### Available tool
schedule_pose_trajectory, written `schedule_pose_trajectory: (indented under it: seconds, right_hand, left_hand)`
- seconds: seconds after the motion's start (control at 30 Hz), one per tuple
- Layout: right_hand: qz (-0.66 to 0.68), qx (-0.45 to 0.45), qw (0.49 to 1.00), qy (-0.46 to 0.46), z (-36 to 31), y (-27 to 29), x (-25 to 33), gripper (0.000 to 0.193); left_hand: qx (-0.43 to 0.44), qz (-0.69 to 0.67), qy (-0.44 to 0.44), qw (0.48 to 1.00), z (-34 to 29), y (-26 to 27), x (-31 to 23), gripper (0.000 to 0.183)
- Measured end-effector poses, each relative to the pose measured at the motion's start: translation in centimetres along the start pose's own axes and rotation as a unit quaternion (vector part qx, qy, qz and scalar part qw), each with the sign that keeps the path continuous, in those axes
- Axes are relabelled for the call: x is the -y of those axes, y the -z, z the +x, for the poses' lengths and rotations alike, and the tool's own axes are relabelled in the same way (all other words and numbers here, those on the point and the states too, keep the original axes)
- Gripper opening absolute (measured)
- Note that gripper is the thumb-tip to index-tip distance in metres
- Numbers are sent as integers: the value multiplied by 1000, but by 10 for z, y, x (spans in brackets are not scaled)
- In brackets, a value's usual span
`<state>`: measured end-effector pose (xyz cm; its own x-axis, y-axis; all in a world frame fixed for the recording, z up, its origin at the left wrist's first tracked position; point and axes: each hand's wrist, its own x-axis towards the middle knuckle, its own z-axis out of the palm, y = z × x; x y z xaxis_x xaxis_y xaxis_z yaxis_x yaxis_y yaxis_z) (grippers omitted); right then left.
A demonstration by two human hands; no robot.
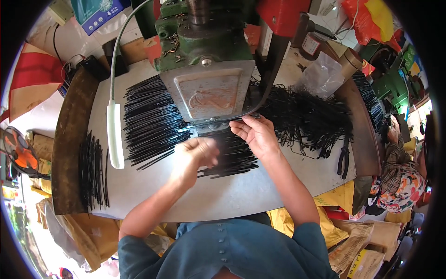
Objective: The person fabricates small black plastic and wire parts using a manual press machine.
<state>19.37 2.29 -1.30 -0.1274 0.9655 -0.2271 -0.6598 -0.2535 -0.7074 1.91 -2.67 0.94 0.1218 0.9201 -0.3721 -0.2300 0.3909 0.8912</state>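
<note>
We've got both bare hands in at the foot of the green machine [227,44], just below its grey front plate [213,90]. Right hand [260,137]: palm partly up, thumb and index brought together at the machine's lower edge, right of centre, the other fingers loosely curled. They meet at a narrow dark strip [232,122] running crosswise there; we can't tell if they grip it or only touch it. Left hand [197,156]: motion-blurred, fingers half curled, over the stock just left of centre; we can't tell whether anything is in it. Stock is thin black rods, all on our grey metal table [223,200]: a wide, roughly parallel bed [148,121] left of the machine, a bundle [232,160] under and between our hands, a messier heap [320,121] to the right with ends going every way, and a small separate batch [93,172] at far left, beside the brown side board [69,130]. White lamp [115,135] hangs on a flexible neck over the left bed's outer edge. Dark-handled pliers [343,158] lie near the right heap's front. Clear plastic bag [322,74] sits behind that heap. Co-worker [402,186] in a patterned top at far right.
</note>
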Motion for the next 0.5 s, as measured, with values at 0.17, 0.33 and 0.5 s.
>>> schedule_pose_trajectory:
  seconds: [0.17, 0.33, 0.5]
  right_hand:
    - [-3, -2, 1000, 17, 0, -7, -4, 13]
    - [-4, 1, 1000, 31, 0, -11, -6, 13]
    - [3, 5, 999, 34, 3, -9, -12, 12]
  left_hand:
    - [-3, -180, 25, 983, 35, 15, 0, 24]
    - [-10, -192, 7, 981, 39, 13, -2, 20]
    - [-23, -148, -14, 989, 45, 14, -2, 22]
